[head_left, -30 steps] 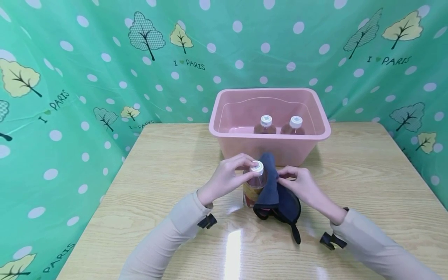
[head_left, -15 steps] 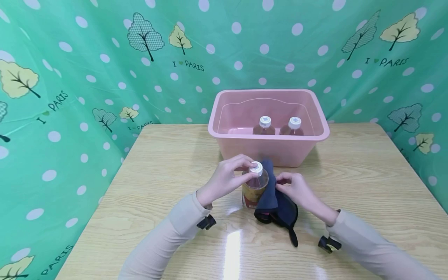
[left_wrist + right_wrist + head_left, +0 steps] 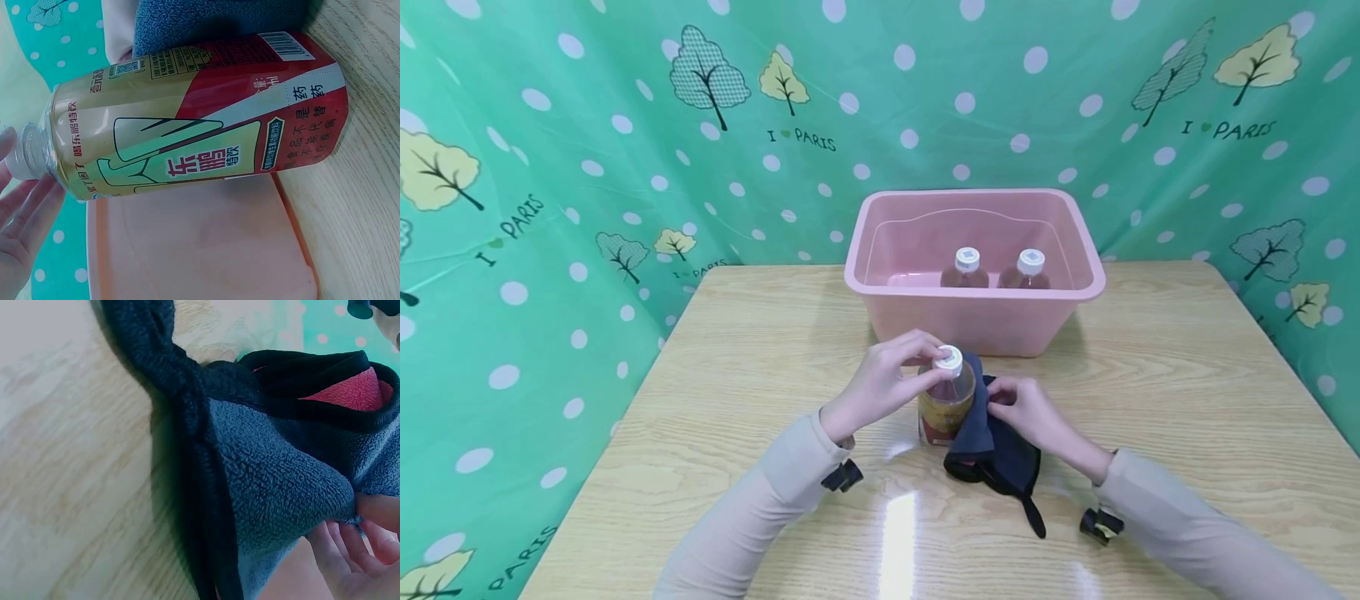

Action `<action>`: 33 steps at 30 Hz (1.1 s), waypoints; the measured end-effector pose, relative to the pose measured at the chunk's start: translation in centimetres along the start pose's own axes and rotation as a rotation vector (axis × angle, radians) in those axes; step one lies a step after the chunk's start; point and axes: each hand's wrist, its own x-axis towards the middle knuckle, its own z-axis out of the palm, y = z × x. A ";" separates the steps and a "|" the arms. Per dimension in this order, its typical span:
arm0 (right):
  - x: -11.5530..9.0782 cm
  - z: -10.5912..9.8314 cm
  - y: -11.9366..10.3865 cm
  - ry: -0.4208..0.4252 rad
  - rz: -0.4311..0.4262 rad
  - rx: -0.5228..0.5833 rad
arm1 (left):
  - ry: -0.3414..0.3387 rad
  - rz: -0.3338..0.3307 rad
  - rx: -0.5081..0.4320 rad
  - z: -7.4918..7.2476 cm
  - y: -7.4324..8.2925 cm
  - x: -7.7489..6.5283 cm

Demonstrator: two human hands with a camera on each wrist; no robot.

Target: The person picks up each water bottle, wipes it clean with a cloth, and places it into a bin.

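Note:
A drink bottle point(image 3: 938, 421) with a white cap and a gold-and-red label stands upright on the table. My left hand point(image 3: 891, 367) pinches its cap from the left. Against the bottle's right side lies a folded blue-grey cleaning cloth point(image 3: 973, 429) with black edging and a hanging loop. My right hand point(image 3: 1028, 410) pinches a fold of this cloth between thumb and fingers. In the right wrist view, pink lining shows inside the fluffy cloth point(image 3: 281, 469). The left wrist view has the bottle's printed label point(image 3: 206, 125) facing the camera, with the cloth behind it.
A pink plastic bin point(image 3: 977, 293) stands just behind the bottle. Inside it, towards the right, are two more bottles with white caps, a left one point(image 3: 967, 260) and a right one point(image 3: 1032, 262). A green patterned curtain point(image 3: 925, 100) hangs behind the wooden table point(image 3: 760, 350).
My right hand has slid down and slightly left, bringing the cloth lower along the bottle's side. The cloth's top end no longer reaches as high. My left hand stays on the cap.

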 end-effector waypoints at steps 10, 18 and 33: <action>-0.2 0.3 0.3 -0.022 0.008 -0.011 | 0.000 0.002 0.000 0.0 0.1 -0.1; -0.1 0.2 0.2 -0.015 0.024 -0.009 | 0.005 0.014 0.007 -0.1 0.1 0.2; -0.6 -0.3 -1.0 0.084 0.009 0.035 | 0.000 0.008 -0.007 -0.1 0.1 0.0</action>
